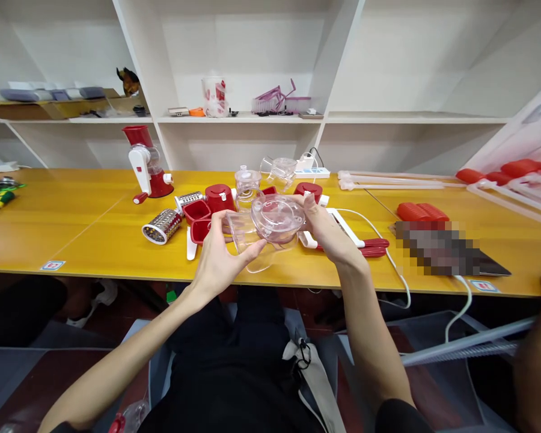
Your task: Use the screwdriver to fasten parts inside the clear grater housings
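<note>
Both of my hands hold a clear plastic housing part [270, 225] just above the near edge of the yellow table [94, 240]. My left hand [220, 255] is wrapped round its left, tube-like end. My right hand [327, 228] grips its right side, next to the round transparent bowl-shaped section. Right behind the clear part lie red plastic pieces [207, 210] and a metal grater drum [162, 226].
An assembled red and white rotary grater [145, 168] stands at the back left. More clear parts [275, 171], a white power strip [313, 172] with a cable, red items [417, 211] and white rods lie to the right. White shelves rise behind. Tools lie far left.
</note>
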Tool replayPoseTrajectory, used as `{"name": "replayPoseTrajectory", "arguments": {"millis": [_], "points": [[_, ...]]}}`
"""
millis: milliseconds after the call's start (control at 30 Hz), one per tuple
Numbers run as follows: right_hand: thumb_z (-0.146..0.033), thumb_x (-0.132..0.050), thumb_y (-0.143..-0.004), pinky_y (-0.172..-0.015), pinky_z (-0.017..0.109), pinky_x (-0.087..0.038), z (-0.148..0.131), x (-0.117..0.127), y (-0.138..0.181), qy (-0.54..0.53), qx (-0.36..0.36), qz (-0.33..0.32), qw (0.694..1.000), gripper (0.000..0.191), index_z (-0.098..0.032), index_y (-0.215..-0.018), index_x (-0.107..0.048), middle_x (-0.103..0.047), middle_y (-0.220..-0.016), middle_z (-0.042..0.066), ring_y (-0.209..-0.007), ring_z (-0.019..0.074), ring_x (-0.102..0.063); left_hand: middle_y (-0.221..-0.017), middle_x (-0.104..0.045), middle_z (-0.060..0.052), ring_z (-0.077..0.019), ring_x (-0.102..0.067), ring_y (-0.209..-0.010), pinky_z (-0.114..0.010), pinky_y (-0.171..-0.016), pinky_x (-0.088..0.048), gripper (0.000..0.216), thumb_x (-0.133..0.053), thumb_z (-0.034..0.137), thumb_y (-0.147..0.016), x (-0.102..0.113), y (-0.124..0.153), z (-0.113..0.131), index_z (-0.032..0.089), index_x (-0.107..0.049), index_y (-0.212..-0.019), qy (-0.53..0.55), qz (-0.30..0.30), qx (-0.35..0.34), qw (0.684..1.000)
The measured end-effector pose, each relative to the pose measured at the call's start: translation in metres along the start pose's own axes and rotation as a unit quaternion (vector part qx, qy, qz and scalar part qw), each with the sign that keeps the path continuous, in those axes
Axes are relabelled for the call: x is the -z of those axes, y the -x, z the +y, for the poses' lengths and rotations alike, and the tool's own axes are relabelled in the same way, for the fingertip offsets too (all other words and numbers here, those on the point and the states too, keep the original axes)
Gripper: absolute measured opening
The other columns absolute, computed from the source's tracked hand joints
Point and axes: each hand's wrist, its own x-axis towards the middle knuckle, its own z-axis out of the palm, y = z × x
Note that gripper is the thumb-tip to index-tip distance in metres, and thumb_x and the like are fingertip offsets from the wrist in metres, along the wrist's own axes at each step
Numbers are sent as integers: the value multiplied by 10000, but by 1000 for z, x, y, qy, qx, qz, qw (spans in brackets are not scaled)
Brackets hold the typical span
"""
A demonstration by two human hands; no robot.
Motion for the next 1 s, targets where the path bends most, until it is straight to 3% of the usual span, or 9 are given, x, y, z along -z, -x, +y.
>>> {"name": "replayPoseTrajectory", "arguments": {"millis": [100, 200, 467, 533, 600, 700, 767, 900, 1000], "points": [[-822, -386, -886, -1247, 447, -478, 2, -2, -2, 23, 13, -35, 999, 769, -276, -1393, -574, -582, -1475, 58, -1364, 200, -593, -1235, -689, -134, -323, -702, -1144, -529, -981, -589, 689, -827, 592, -737, -4, -3, -11, 211, -492, -1203, 15, -2, 27, 1000], [-746, -540, -870, -1320, 497, -374, 8, -4, -4, 56, 13, -63, 996, 753, -294, -1471, -492, -478, -1579, 46, -1477, 232, -484, -1275, -674, -149, -327, -695, -1176, -521, -993, -590, 706, -825, 577, -738, -8, -5, -22, 200, -486, -1229, 39, -8, 43, 998], [-673, -584, -877, -1234, 450, -482, 14, -3, -7, 114, -4, -92, 989, 841, -287, -1581, -332, -447, -1602, 67, -1412, 226, -550, -1421, -639, -161, -344, -647, -1306, -541, -1058, -566, 723, -680, 622, -882, -10, -7, -40, 223, -467, -1445, 42, -49, 47, 997], [-665, -608, -865, -1223, 451, -484, 10, -4, -5, 139, -12, -74, 987, 836, -272, -1561, -364, -470, -1584, 74, -1384, 233, -570, -1479, -604, -152, -336, -588, -1385, -561, -1137, -504, 661, -607, 586, -955, -8, -4, -42, 235, -444, -1491, -11, -52, 15, 998], [-683, -630, -839, -1228, 500, -456, 7, -9, -3, 173, -20, -37, 984, 849, -251, -1533, -402, -494, -1559, 93, -1381, 272, -563, -1538, -546, -155, -321, -522, -1449, -567, -1201, -436, 595, -566, 499, -1007, -5, 1, -41, 232, -419, -1518, -95, -9, -62, 994], [-731, -618, -820, -1213, 609, -395, 3, -19, 0, 227, -31, 26, 973, 899, -203, -1520, -416, -525, -1505, 158, -1393, 359, -523, -1545, -513, -171, -301, -500, -1452, -537, -1204, -436, 545, -563, 342, -1020, -3, 9, -34, 214, -401, -1525, -209, 79, -205, 953], [-757, -585, -827, -1188, 648, -382, 1, -25, 2, 256, -36, 44, 965, 911, -175, -1511, -433, -546, -1458, 193, -1387, 395, -512, -1486, -551, -178, -299, -539, -1399, -510, -1162, -478, 552, -578, 281, -1005, -4, 12, -27, 200, -398, -1521, -257, 73, -264, 927], [-771, -547, -840, -1160, 658, -404, -3, -28, 6, 284, -31, 30, 958, 933, -147, -1523, -428, -548, -1436, 219, -1381, 416, -513, -1529, -500, -228, -354, -540, -1400, -527, -1118, -510, 670, -620, 374, -989, -9, 9, -22, 159, -334, -1556, -304, -19, -263, 915], [-731, -562, -859, -1188, 599, -432, -2, -27, 10, 279, -10, -5, 960, 910, -157, -1547, -401, -533, -1483, 195, -1413, 374, -515, -1567, -463, -242, -375, -522, -1427, -552, -1122, -503, 786, -622, 537, -974, -10, 2, -27, 163, -287, -1578, -294, -27, -217, 930]]}}
